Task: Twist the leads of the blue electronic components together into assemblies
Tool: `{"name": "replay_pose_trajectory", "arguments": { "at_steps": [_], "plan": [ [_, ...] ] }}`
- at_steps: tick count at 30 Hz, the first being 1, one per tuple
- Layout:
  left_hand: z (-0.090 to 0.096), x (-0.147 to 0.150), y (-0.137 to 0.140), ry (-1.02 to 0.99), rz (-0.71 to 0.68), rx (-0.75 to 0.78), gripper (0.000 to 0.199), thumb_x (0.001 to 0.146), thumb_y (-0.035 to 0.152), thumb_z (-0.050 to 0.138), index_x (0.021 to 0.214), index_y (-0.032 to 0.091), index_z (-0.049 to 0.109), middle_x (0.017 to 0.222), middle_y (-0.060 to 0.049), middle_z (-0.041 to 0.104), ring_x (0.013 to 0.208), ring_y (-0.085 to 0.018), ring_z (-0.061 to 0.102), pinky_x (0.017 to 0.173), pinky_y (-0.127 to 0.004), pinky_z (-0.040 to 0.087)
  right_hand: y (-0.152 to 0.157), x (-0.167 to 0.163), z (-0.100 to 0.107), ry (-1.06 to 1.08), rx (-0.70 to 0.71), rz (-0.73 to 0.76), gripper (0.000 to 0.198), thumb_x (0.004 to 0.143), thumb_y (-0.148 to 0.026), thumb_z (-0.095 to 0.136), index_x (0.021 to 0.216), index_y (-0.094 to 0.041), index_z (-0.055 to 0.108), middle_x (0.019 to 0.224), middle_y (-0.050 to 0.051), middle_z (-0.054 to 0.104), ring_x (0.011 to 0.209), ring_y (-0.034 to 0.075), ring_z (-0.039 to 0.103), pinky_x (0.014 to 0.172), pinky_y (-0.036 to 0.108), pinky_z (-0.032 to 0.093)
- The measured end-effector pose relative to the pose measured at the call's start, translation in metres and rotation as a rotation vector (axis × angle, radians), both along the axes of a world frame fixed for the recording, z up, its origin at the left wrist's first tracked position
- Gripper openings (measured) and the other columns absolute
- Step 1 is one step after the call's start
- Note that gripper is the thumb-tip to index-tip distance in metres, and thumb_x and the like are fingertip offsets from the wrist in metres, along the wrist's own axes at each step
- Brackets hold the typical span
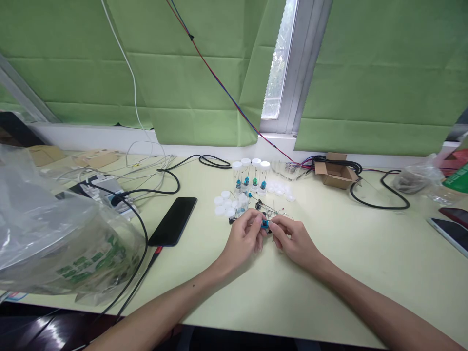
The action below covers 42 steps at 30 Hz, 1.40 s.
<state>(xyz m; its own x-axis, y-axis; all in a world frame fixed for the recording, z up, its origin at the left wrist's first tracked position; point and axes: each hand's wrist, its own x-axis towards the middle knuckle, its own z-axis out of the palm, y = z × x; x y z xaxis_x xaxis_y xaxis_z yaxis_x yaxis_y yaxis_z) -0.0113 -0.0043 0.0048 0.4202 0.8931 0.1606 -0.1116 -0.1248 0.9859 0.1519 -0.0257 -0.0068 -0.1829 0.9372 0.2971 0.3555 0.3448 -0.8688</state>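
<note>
Before me, the small component (264,224) is blue and black. Taking it as the dial's centre, the clear vials (255,188) at twelve wear white caps (265,165) over three blue pieces (263,185) and one green piece (255,182). Loose lids (220,210) at ten and one are plain white, the phone (172,222) at nine black, the carton (338,181) at two brown. Beneath spreads a pale yellow-green tabletop (329,302); plain green blinds (380,73) hang at eleven and one.

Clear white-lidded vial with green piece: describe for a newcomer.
On the pale yellow table, between the flat black phone and brown cardboard box, four clear, white-lidded vials stand upright. The vial is third from left; it alone holds a green piece, its neighbours blue ones.
</note>
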Motion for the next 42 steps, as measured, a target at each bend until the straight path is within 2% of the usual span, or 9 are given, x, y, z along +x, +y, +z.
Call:
{"name": "replay_pose_trajectory", "arguments": {
  "at_steps": [4,9,11,15,19,36,42],
  "plan": [
    [0.0007,-0.0001,-0.0006,0.001,0.008,0.0,0.027,0.094,0.046,0.05,0.091,0.019,0.052,0.065,0.004,0.053,0.044,-0.008,0.049,0.046,-0.022,0.04,0.0,-0.0002,0.0006,-0.032,0.013,-0.024,0.042,0.099,-0.045,0.04,0.065,-0.021,0.047,0.049,-0.004,0.047,0.045,0.011,0.043,0.051,0.025,0.038],
    [0.0013,0.0003,-0.0007,-0.015,0.007,-0.031,0.028,0.093,0.048,0.051,0.091,0.019,0.052,0.063,0.004,0.053,0.044,-0.008,0.049,0.046,-0.022,0.04,0.0014,0.0002,-0.0014,-0.039,0.005,-0.033,0.044,0.1,-0.045,0.039,0.064,-0.021,0.047,0.049,-0.004,0.048,0.045,0.011,0.043,0.05,0.025,0.037],
    [0.0013,0.0001,0.0,-0.023,0.012,-0.04,0.029,0.092,0.048,0.052,0.09,0.02,0.052,0.062,0.004,0.053,0.043,-0.008,0.049,0.046,-0.022,0.04,0.0016,0.0005,-0.0024,-0.022,-0.012,-0.034,0.04,0.099,-0.045,0.04,0.071,-0.02,0.052,0.049,-0.004,0.049,0.045,0.011,0.043,0.05,0.025,0.038],
    [0.0019,-0.0002,0.0019,-0.036,0.028,-0.055,0.028,0.092,0.048,0.053,0.09,0.02,0.053,0.059,0.005,0.053,0.042,-0.009,0.049,0.045,-0.022,0.04,0.001,0.0007,-0.004,0.032,-0.023,-0.02,0.027,0.096,-0.044,0.048,0.102,-0.019,0.057,0.051,-0.007,0.049,0.045,0.011,0.044,0.051,0.025,0.041],
    [0.0031,0.0004,0.0019,-0.051,0.023,-0.068,0.027,0.093,0.047,0.052,0.089,0.02,0.052,0.058,0.005,0.052,0.042,-0.009,0.05,0.045,-0.022,0.04,-0.0001,0.0009,-0.005,0.056,-0.009,0.008,0.026,0.095,-0.039,0.052,0.111,-0.019,0.054,0.053,-0.008,0.049,0.046,0.01,0.045,0.052,0.024,0.041],
    [0.001,0.0016,-0.0002,-0.024,0.017,-0.063,0.027,0.093,0.047,0.051,0.091,0.02,0.052,0.062,0.005,0.052,0.043,-0.008,0.049,0.045,-0.022,0.039,0.0015,0.0012,-0.0053,0.004,0.018,-0.014,0.026,0.097,-0.042,0.046,0.094,-0.019,0.057,0.049,-0.007,0.048,0.043,0.011,0.043,0.052,0.025,0.041],
    [0.0009,0.0007,-0.0012,0.0,0.002,-0.038,0.025,0.094,0.045,0.05,0.091,0.02,0.052,0.061,0.005,0.052,0.043,-0.009,0.049,0.046,-0.022,0.04,0.0001,0.0005,-0.0015,-0.001,-0.004,-0.022,0.032,0.099,-0.041,0.043,0.076,-0.021,0.054,0.049,-0.005,0.047,0.044,0.011,0.043,0.05,0.024,0.038]
  ]
}}
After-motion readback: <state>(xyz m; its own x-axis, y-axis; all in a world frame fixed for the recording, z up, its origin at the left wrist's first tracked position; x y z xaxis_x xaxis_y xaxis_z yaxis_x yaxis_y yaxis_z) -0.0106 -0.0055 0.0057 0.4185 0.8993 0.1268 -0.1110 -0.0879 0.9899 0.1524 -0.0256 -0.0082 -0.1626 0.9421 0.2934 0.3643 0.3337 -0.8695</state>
